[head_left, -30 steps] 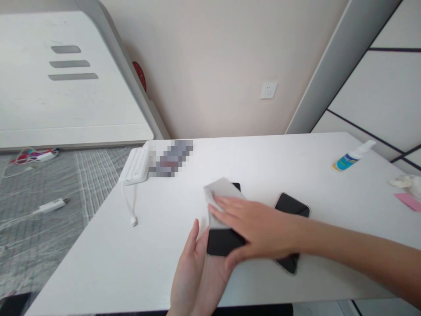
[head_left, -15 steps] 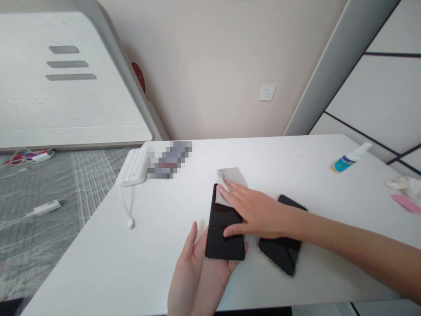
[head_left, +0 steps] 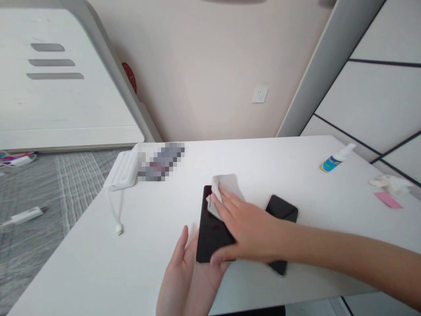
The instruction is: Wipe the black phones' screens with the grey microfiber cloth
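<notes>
My left hand (head_left: 192, 270), palm up, holds a black smartphone (head_left: 210, 237) from below, with the thumb standing off to the left side. Across the screen's upper part lies a light grey cloth (head_left: 232, 183), pressed down under the fingers of my right hand (head_left: 246, 228). The right thumb rests over the phone's lower end. Part of the cloth and the phone's right side are hidden by that hand. A second black smartphone (head_left: 281, 207) lies on the table to the right, partly covered by my right wrist and forearm.
On the white table (head_left: 98, 263) a white power bank (head_left: 125, 169) with a short cable sits beside a pixelated item (head_left: 162, 162). A spray bottle (head_left: 335, 159), crumpled tissue (head_left: 393, 183) and pink slip (head_left: 388, 200) lie to the right. A white plug (head_left: 28, 216) rests on grey fabric at left.
My right hand has moved down over the phone, its thumb now at the lower end, and the cloth has bunched and shifted. The whole view has swung slightly right.
</notes>
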Tool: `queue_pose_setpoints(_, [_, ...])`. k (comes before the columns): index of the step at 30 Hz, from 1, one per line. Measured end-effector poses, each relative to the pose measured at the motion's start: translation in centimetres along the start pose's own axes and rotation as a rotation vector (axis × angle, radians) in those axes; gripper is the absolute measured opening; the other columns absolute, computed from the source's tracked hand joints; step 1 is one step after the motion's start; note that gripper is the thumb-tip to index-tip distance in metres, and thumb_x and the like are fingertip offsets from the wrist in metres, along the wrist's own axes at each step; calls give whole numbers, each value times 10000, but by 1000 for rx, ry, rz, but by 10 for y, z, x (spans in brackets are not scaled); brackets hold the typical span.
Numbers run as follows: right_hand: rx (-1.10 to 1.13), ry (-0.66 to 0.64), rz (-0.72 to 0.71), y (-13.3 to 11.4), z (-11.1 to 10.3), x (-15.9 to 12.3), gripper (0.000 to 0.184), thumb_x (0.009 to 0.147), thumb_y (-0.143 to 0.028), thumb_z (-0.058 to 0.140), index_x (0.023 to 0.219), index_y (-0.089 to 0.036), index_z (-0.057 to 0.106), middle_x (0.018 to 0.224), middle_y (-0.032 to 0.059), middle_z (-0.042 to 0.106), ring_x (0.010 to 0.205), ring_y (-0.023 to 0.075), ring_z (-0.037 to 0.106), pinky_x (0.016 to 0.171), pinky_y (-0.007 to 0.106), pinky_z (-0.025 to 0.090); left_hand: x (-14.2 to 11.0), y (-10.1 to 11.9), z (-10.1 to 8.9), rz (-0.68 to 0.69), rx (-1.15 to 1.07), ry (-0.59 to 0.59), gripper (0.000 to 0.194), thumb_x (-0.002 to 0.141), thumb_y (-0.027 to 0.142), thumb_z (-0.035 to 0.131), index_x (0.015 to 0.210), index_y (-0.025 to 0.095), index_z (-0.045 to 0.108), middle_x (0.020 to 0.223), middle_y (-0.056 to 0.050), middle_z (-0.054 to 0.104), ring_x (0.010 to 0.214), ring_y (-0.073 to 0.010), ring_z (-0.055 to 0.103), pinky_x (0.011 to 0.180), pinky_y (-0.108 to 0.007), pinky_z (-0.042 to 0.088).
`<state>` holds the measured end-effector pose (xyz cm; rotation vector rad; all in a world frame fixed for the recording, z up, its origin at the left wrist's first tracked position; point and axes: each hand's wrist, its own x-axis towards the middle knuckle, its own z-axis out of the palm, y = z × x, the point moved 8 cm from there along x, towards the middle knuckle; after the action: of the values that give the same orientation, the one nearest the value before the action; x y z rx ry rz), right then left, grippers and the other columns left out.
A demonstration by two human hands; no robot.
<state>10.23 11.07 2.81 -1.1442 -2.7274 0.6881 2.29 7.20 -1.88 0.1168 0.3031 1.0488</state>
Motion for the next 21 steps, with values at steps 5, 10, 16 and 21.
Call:
queue_pose_setpoints(5, [-25, 33, -347, -46, 18, -19, 793, 1066, -437, 501, 1636, -6, 159, 1699, 211, 67, 1609, 275, 55, 1329, 389, 82, -2, -3, -12, -66, -93, -10, 614, 1100, 440, 239, 1256, 87, 717, 1201, -144, 765, 1132, -165, 729, 1002, -247, 551])
queue_pose_setpoints(10, [46, 20, -13, 15, -11, 10, 1135, 892, -830, 481, 1609, 22, 256, 1677, 269, 148, 1589, 373, 155, 1305, 496, 183, 3, 2, 7, 26, 52, -39, 615, 1083, 543, 266, 1386, 165, 645, 1457, -142, 617, 1319, -262, 626, 1151, -461, 464])
queue_pose_setpoints(16, [89, -22, -299, -34, 8, -12, 1041, 962, -675, 567, 1631, 13, 166, 1676, 278, 102, 1601, 335, 94, 1322, 455, 111, -4, -5, -2, -67, 38, -22, 619, 1083, 526, 271, 1333, 140, 687, 1369, -156, 682, 1370, -287, 580, 1200, -493, 402])
queue_pose_setpoints(21, [91, -33, -124, 3, -10, 9, 1053, 938, -778, 474, 1615, -1, 259, 1679, 259, 170, 1594, 329, 170, 1311, 451, 170, 0, -1, 0, -24, 84, 47, 543, 1091, 475, 298, 1353, 184, 674, 1425, -147, 646, 1319, -291, 620, 1182, -553, 407])
